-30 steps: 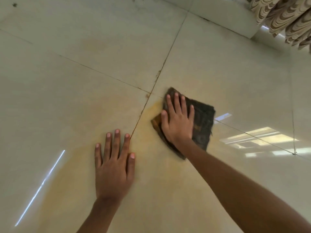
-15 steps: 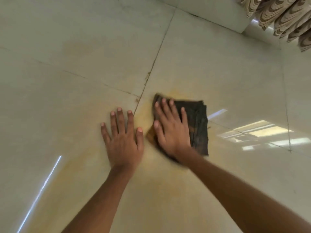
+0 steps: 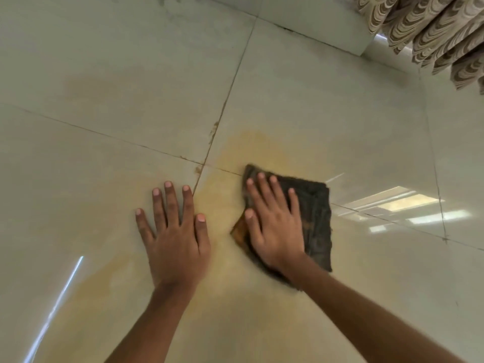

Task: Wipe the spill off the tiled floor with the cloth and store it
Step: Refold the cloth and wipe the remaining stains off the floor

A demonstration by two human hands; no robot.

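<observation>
The cloth (image 3: 313,218), folded, soft and likely damp, lies on the tiled floor (image 3: 327,100) at centre right over the yellow spill (image 3: 251,150). Right hand (image 3: 275,226) presses it with flat fingers; left hand (image 3: 174,239) rests released, flat on the floor. Lift by pinching an edge

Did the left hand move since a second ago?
Yes. The left hand slid forward along the floor toward the grout crossing; its fingertips now lie much nearer to that crossing.
</observation>
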